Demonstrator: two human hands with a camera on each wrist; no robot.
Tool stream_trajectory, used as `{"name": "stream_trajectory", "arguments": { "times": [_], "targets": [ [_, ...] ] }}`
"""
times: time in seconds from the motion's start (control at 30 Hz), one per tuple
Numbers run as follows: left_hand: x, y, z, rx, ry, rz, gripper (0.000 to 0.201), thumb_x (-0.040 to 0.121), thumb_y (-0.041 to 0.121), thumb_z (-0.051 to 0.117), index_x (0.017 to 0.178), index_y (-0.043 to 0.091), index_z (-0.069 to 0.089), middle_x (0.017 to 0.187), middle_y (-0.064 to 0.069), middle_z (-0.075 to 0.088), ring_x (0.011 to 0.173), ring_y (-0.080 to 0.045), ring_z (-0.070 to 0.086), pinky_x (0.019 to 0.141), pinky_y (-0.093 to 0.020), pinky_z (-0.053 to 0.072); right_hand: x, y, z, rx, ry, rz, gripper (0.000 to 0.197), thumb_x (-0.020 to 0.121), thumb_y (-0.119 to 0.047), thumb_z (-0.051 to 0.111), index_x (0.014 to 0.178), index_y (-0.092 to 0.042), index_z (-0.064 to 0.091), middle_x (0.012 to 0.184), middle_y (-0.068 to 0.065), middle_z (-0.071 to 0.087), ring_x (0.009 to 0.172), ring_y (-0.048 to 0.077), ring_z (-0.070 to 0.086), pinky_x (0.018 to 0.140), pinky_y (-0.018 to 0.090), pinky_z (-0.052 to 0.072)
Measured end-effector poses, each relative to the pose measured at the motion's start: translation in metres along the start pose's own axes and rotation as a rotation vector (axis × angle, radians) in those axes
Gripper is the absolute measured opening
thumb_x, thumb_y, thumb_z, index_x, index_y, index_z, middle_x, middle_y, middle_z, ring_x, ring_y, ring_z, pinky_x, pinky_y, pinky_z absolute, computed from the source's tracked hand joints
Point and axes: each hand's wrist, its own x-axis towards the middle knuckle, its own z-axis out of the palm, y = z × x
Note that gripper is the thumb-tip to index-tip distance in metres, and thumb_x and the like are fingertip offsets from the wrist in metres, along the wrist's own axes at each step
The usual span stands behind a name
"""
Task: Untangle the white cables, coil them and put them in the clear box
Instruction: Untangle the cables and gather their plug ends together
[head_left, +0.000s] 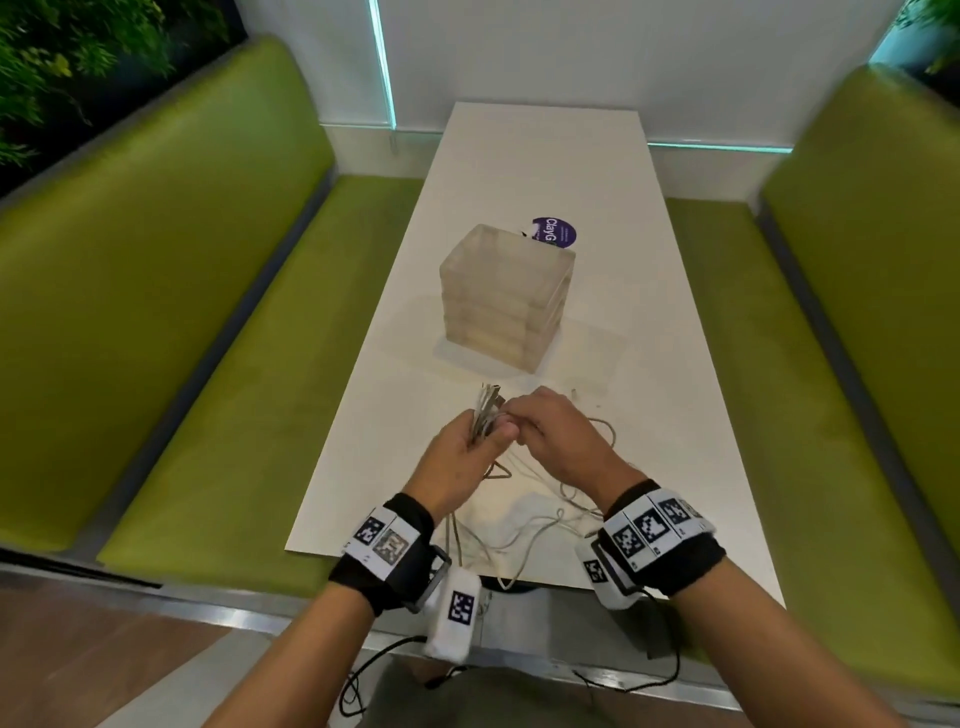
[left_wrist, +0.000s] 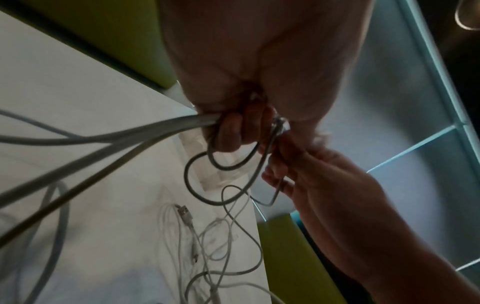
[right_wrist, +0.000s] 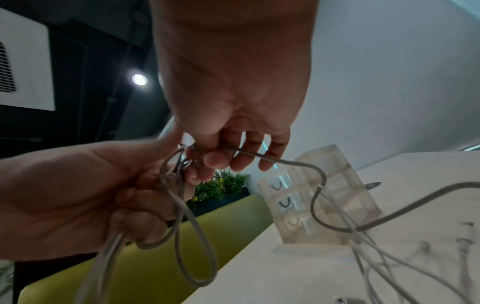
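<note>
Coiling white cables (head_left: 524, 525), clear box (head_left: 506, 296) at 12 o'clock.
My left hand (head_left: 467, 452) grips the limp, light bundle; right hand (head_left: 558, 431) pinches a strand, best taken near its plug.

Two hands work here, the left hand (head_left: 462, 452) and the right hand (head_left: 558, 431). The white cables (head_left: 519, 525) form one tangle whose strands cannot be counted. Beyond the fingers (head_left: 506, 432) stands one clear box (head_left: 506, 296), with one purple round label (head_left: 555, 231) behind it. One white surface (head_left: 649, 322) carries them, between two green benches (head_left: 208, 364).

Box (head_left: 506, 296) behind cables (head_left: 524, 525); both on table (head_left: 675, 364)
</note>
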Motion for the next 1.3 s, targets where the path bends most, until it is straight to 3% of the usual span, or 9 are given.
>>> {"name": "stream_trajectory", "arguments": {
  "times": [0.13,0.43,0.53,0.63,0.73,0.83,0.97,1.07,1.3],
  "targets": [
    [0.004,-0.004,-0.005,-0.09,0.038,0.005,0.019,0.095,0.032,0.054,0.091,0.016,0.062,0.054,0.014,0.04,0.048,-0.002,0.035,0.052,-0.025,0.031,-0.005,0.003,-0.002,0.012,-0.015,0.069,0.027,0.096,-0.028,0.043,0.082,-0.017,0.063,0.068,-0.005,0.061,0.071,0.019,0.053,0.074,0.038,0.045],
    [0.009,-0.006,-0.035,-0.564,0.292,-0.022,0.025,0.098,0.025,0.049,0.074,0.017,0.048,0.051,0.012,0.029,0.046,-0.006,0.024,0.044,-0.017,0.026,-0.018,0.048,-0.005,-0.157,0.006,0.218,0.02,0.097,-0.021,0.049,0.106,-0.017,0.067,0.096,0.001,0.069,0.099,0.026,0.056,0.086,0.036,0.041],
    [0.01,-0.007,-0.044,-0.593,0.33,-0.025,0.027,0.098,0.028,0.049,0.073,0.018,0.047,0.052,0.012,0.03,0.046,-0.007,0.023,0.044,-0.019,0.024,-0.032,0.041,-0.008,0.015,0.067,0.237,0.051,0.096,-0.023,0.054,0.143,-0.023,0.035,0.124,-0.011,0.05,0.119,0.01,0.043,0.095,0.021,0.033],
    [0.009,-0.008,-0.047,-0.607,0.341,-0.024,0.027,0.098,0.028,0.049,0.073,0.018,0.046,0.052,0.012,0.03,0.045,-0.007,0.022,0.043,-0.018,0.024,-0.056,0.022,-0.009,0.039,0.156,0.051,0.054,0.091,-0.025,0.061,0.138,-0.025,0.035,0.132,-0.012,0.039,0.119,0.005,0.04,0.102,0.021,0.034],
    [0.009,-0.008,-0.047,-0.615,0.338,-0.02,0.027,0.098,0.028,0.049,0.073,0.017,0.046,0.052,0.012,0.031,0.046,-0.007,0.022,0.043,-0.019,0.022,-0.071,0.004,-0.013,-0.073,-0.247,-0.023,0.028,0.09,-0.027,0.061,0.119,-0.026,0.058,0.12,-0.009,0.05,0.093,0.0,0.047,0.082,0.019,0.04],
    [0.009,-0.007,-0.044,-0.613,0.332,-0.019,0.027,0.098,0.028,0.049,0.073,0.017,0.046,0.052,0.011,0.03,0.046,-0.007,0.022,0.044,-0.02,0.022,-0.076,0.007,-0.009,-0.218,-0.628,0.036,0.031,0.086,-0.037,0.063,0.116,-0.029,0.063,0.116,-0.011,0.053,0.091,-0.002,0.041,0.077,0.021,0.036],
    [0.007,-0.005,-0.043,-0.617,0.331,-0.022,0.028,0.098,0.027,0.049,0.071,0.018,0.047,0.052,0.01,0.029,0.046,-0.007,0.022,0.044,-0.02,0.023,-0.076,0.013,-0.007,-0.279,-0.695,0.084,0.02,0.09,-0.038,0.058,0.1,-0.024,0.068,0.1,-0.006,0.063,0.09,0.01,0.052,0.079,0.033,0.046],
    [0.006,-0.005,-0.041,-0.625,0.327,-0.023,0.028,0.098,0.027,0.049,0.072,0.018,0.046,0.052,0.012,0.031,0.046,-0.007,0.022,0.044,-0.02,0.022,-0.069,0.009,-0.011,-0.222,-0.537,0.164,0.021,0.097,-0.03,0.047,0.097,-0.013,0.059,0.091,0.001,0.061,0.079,0.015,0.053,0.071,0.031,0.043],
    [0.003,-0.002,-0.042,-0.672,0.353,-0.024,0.027,0.098,0.027,0.049,0.073,0.017,0.046,0.058,0.006,0.026,0.047,-0.007,0.022,0.046,-0.022,0.021,-0.037,0.031,-0.029,0.132,0.214,0.486,0.014,0.096,-0.012,0.046,0.086,-0.005,0.053,0.081,0.014,0.06,0.066,0.026,0.063,0.051,0.022,0.052]
  ]
}}
